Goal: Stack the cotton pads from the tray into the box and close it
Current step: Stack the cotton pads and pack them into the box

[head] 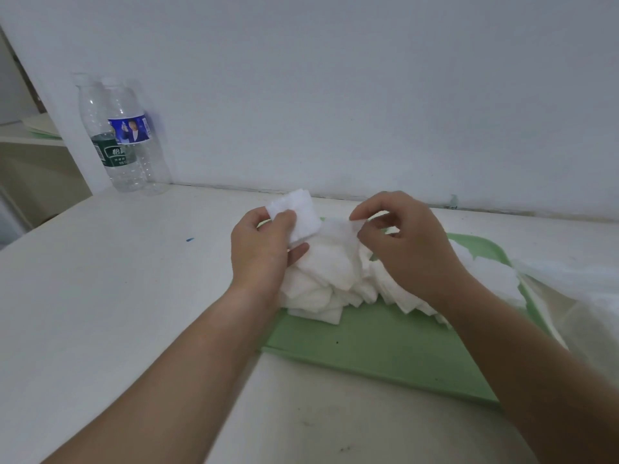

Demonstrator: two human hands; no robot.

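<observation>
A loose heap of white cotton pads (328, 279) lies on a green tray (385, 349) on the white table. My left hand (261, 249) holds a small stack of pads (298, 212) upright above the heap's left side, thumb in front and fingers behind. My right hand (405, 242) pinches the edge of a single pad (338, 226) between thumb and forefinger, just right of that stack. More pads (485, 266) lie at the tray's far right. No box shows clearly in view.
Two clear plastic water bottles (130, 142) stand at the back left against the wall. A clear plastic sheet or bag (579, 289) lies right of the tray. The wall runs close behind the tray. A small blue mark (189, 240) is on the table.
</observation>
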